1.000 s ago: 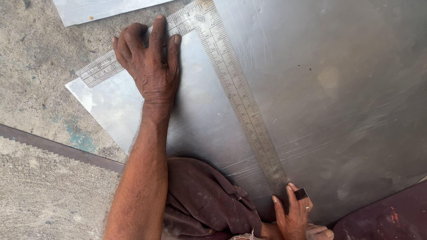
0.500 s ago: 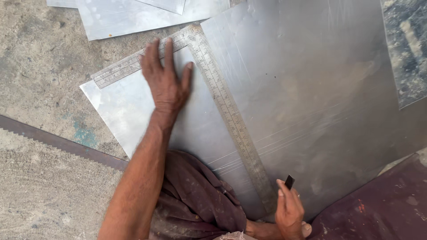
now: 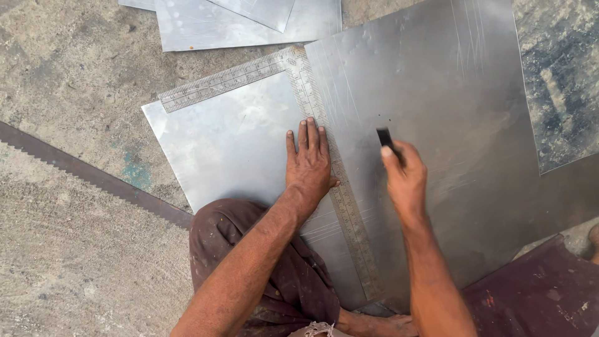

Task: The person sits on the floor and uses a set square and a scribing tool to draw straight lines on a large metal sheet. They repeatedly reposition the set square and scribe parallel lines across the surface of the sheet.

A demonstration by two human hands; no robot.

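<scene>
A large grey metal sheet [image 3: 449,106] lies flat on the concrete floor. On it rests an L-shaped steel square [image 3: 312,106], its long arm running toward me and its short arm pointing left. My left hand [image 3: 309,163] presses flat on the sheet with its fingers against the long arm of the square. My right hand [image 3: 404,178] hovers over the sheet right of the square and grips a small dark marking tool [image 3: 385,137], tip pointing away from me. My knee in brown cloth [image 3: 249,249] sits below the left arm.
More cut metal sheets [image 3: 249,25] lie at the top of the view. A long dark toothed strip [image 3: 87,171] crosses the floor at the left. A worn patchy sheet [image 3: 561,81] is at the right, a dark red surface [image 3: 536,293] at bottom right.
My left hand slid from the square's corner down along its long arm. My right hand rose from the near end of the square to mid-sheet with the tool. The view shifted.
</scene>
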